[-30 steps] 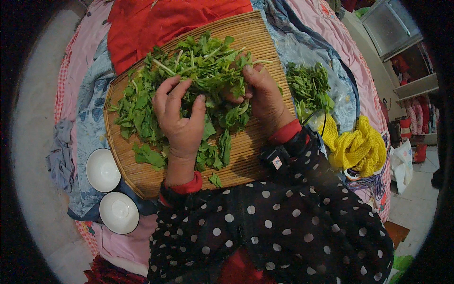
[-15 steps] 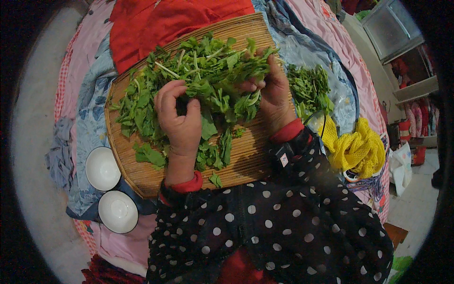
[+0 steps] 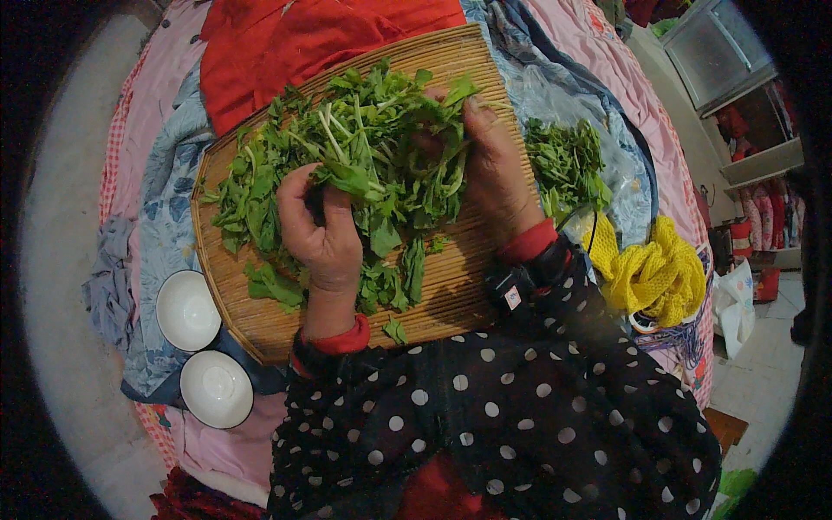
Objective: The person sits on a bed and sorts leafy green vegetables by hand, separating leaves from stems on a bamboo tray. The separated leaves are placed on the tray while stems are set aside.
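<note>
A heap of leafy greens (image 3: 260, 195) with pale stems lies across a slatted bamboo board (image 3: 472, 286). Over its near side, my left hand (image 3: 321, 230) pinches a leaf of the greens between thumb and fingers. My right hand (image 3: 498, 165) curls around a bunch of greens at the heap's right side, its thumb on top and most of its fingers hidden behind the leaves. A few loose leaves (image 3: 394, 329) rest on the board close to me. To the right, a second pile of greens (image 3: 568, 165) sits beside the board on clear plastic.
Two white bowls (image 3: 188, 310) stand at the board's near left. Red cloth (image 3: 321, 35) covers the far side. A yellow knitted piece (image 3: 654, 273) lies on the right, with a white bag (image 3: 735, 308) beyond it. Crumpled grey cloth (image 3: 111, 277) is at far left.
My left hand has moved slightly left and down, its thumb and fingers now closed on a leaf. The right hand has drawn down a little, and the bunch between the hands has shifted.
</note>
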Demonstrator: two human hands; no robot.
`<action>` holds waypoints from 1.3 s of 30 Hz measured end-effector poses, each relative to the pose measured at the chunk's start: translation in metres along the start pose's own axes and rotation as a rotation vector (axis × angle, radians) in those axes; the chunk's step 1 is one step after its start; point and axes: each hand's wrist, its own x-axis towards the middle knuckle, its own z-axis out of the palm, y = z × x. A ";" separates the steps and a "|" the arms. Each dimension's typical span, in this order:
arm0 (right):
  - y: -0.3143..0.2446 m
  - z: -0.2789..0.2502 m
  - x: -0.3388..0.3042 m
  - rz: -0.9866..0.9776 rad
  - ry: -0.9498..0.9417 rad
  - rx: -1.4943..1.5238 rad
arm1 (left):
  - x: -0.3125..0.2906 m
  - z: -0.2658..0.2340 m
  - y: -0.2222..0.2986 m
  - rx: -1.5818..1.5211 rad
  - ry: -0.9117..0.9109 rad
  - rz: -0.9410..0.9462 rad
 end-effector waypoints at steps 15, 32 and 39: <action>0.011 0.003 -0.003 0.100 -0.339 -0.562 | 0.007 -0.002 0.000 0.269 -0.219 0.218; 0.006 0.007 -0.010 0.088 -0.031 -0.194 | 0.014 0.003 -0.001 0.421 -0.251 0.251; 0.004 -0.008 -0.007 -0.003 0.078 0.318 | 0.011 0.004 -0.006 0.383 -0.249 0.132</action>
